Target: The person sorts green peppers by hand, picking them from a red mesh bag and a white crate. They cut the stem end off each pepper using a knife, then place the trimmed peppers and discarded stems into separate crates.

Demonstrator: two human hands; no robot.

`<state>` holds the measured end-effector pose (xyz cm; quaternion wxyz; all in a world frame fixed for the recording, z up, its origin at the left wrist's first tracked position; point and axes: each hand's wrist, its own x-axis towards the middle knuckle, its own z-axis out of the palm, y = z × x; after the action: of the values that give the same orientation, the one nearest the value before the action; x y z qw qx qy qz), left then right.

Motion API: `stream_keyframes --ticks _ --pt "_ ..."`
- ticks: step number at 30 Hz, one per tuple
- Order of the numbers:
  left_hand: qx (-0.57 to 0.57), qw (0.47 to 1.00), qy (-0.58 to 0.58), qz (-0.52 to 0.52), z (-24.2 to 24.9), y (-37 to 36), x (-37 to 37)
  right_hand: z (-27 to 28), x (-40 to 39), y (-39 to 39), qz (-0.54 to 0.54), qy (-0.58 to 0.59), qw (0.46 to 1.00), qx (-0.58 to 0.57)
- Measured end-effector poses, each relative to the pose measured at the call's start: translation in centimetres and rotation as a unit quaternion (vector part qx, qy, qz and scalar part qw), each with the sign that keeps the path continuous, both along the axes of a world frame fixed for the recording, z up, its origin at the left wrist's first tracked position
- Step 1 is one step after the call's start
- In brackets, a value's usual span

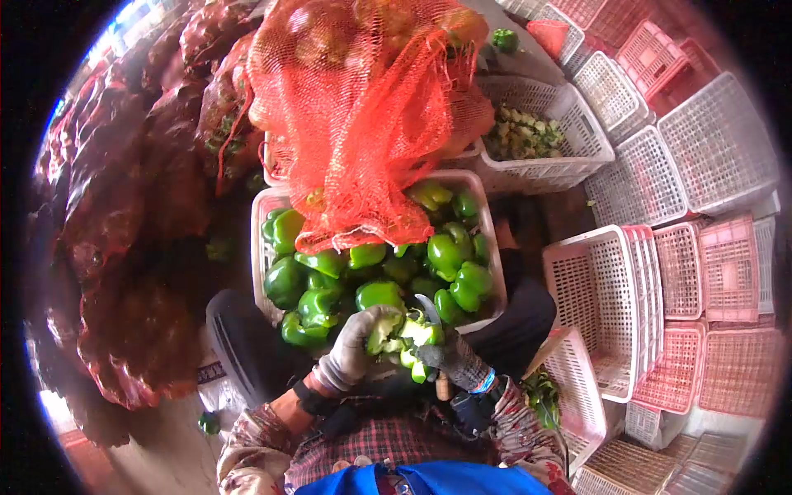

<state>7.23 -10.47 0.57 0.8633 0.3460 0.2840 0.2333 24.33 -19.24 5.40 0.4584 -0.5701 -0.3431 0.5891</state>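
gloved hands core a green pepper over a full crate

the left hand (356, 351) wraps its fingers around a cut pepper (410, 334), holding it just above the crate of whole peppers (488, 247), seemingly to keep it steady. the right hand (452, 360) grips a knife (431, 312), blade up at the pepper's open side. a red mesh sack (363, 124) sags into the crate; a basket of trimmings (577, 157) sits behind.

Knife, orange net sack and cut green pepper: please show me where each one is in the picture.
knife (431, 311), head view, on the curved blade above the right hand.
orange net sack (363, 115), head view, on the middle of the mesh.
cut green pepper (417, 332), head view, on the pale opened flesh between the hands.
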Motion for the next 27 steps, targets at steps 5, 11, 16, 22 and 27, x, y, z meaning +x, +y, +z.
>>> stream_keyframes --ticks 5,11,16,22,27 --pt "-0.131 0.974 -0.120 0.143 4.8 2.4 0.8 -3.5 1.3 -1.8 -0.085 0.207 0.969 0.101" --pt "0.723 0.577 0.340 -0.167 -2.1 4.0 3.2 -0.6 0.7 -0.1 -0.197 -0.322 0.920 0.106" --pt "0.625 0.734 0.236 -0.121 -0.5 6.7 4.2 0.7 0.5 -0.1 -0.116 -0.501 0.857 0.045" --pt "0.476 0.848 0.226 -0.062 4.7 1.2 2.2 -0.3 0.3 -0.6 -0.040 -0.500 0.843 0.195" --pt "0.264 0.957 0.080 -0.086 4.5 0.1 1.8 0.9 -0.9 -2.2 -0.017 -0.434 0.887 0.158"
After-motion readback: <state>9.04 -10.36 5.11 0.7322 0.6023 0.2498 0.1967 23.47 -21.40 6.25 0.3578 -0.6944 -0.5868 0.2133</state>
